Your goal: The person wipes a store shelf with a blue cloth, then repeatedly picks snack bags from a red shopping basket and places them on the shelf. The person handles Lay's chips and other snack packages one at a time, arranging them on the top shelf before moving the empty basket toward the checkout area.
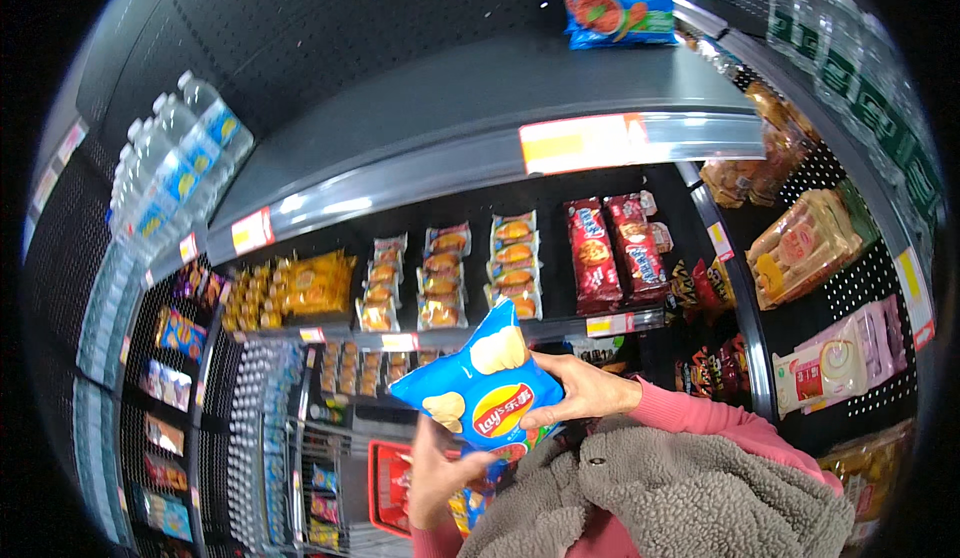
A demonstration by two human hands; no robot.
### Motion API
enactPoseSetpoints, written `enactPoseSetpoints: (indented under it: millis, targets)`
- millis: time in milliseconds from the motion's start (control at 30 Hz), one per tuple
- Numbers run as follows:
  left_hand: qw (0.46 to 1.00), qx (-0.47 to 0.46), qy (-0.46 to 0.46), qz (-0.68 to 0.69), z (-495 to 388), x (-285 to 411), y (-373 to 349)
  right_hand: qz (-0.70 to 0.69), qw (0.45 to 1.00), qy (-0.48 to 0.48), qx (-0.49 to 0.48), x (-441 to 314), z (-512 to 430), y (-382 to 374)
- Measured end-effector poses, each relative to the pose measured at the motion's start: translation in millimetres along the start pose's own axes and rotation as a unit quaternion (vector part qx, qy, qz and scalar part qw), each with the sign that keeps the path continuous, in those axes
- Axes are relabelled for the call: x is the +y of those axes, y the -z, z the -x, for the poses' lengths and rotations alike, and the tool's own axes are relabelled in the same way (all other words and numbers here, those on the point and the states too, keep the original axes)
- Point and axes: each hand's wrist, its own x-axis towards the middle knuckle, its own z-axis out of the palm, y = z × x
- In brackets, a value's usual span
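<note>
My right hand [585, 389] grips a blue Lay's potato chip bag [480, 385] by its right edge, with the thumb across the front. The bag is tilted, one corner pointing up and another to the left. My left hand [442, 475], slightly blurred, is at the bag's lower left with thumb and fingers spread. Whether it touches the bag is unclear. Above, another blue Lay's bag [619, 2] stands on the dark top shelf [450, 85]. Below my hands is a red shopping basket [386, 483], partly hidden by my left arm, with colourful packets [469, 509] beside that arm.
Small wrapped cakes [442, 280] in rows, yellow packs [319, 282] and red biscuit packs [596, 258] fill the shelf below. Water bottles [180, 160] stand at left, more bottles [847, 47] at upper right. Bagged bread [802, 246] lies on the right rack. A wire rack [330, 438] is lower left.
</note>
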Motion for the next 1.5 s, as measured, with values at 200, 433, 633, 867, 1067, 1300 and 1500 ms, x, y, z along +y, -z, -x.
enactPoseSetpoints:
  millis: [200, 433, 633, 867, 1067, 1300, 1500]
  targets:
    - [0.986, -0.059, 0.014, -0.155, -24, 1, -31, 0.073, 0.99, 0.065, 0.101, -31, 12, 14]
    - [0.991, -0.064, -0.088, -0.075, -51, 48, -66, 0.152, 0.956, 0.186, 0.166, -84, 23, 37]
    - [0.968, -0.136, -0.192, -0.086, -73, 99, -90, 0.237, 0.909, 0.272, 0.21, -143, 36, 57]
    - [0.927, -0.19, -0.295, -0.134, -116, 171, -129, 0.326, 0.821, 0.358, 0.302, -212, 36, 85]
    - [0.902, -0.209, -0.331, -0.18, -172, 224, -169, 0.319, 0.837, 0.301, 0.328, -253, 37, 142]
    - [0.888, -0.242, -0.353, -0.171, -245, 226, -206, 0.31, 0.841, 0.292, 0.332, -252, 25, 215]
    - [0.887, -0.209, -0.333, -0.242, -280, 221, -211, 0.274, 0.859, 0.298, 0.315, -238, 14, 247]
